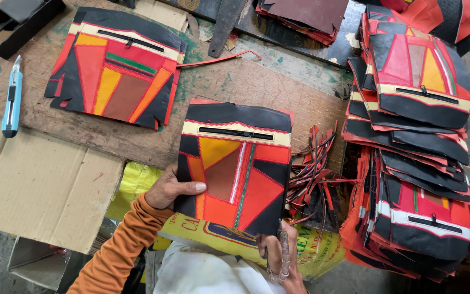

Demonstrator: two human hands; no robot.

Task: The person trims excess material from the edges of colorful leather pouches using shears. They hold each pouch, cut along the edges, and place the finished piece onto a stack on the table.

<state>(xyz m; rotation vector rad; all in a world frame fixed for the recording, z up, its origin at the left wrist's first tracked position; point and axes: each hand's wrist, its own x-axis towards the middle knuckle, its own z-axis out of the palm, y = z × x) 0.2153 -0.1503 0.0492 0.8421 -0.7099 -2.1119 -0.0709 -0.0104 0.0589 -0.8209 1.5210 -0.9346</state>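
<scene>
A patchwork panel (234,166) of black, red, orange and brown pieces, with a cream band and a black zipper across its top, is held upright at the centre of the frame, above the near edge of a worn wooden table (257,84). It is gripped at its lower left edge by the left hand (169,190), thumb laid flat across the front and fingers closed behind. Its lower right corner is pinched by the right hand (276,256), seen low in the frame, where a pair of metal scissors (284,256) is also held against the palm; how tightly those fingers are closed cannot be told. An orange sleeve (118,253) is seen running to the lower left.

Just right of the panel, a tangle of red and black trimmed strips (314,182) is piled at the table edge. Further right, tall stacks of similar finished panels (409,141) fill the right side of the frame. A second single panel (118,68) is laid flat at upper left. A blue utility knife (12,98) is placed at the far left edge, above a sheet of cardboard (39,185). A yellow printed sack (137,182) is seen beneath the held panel.
</scene>
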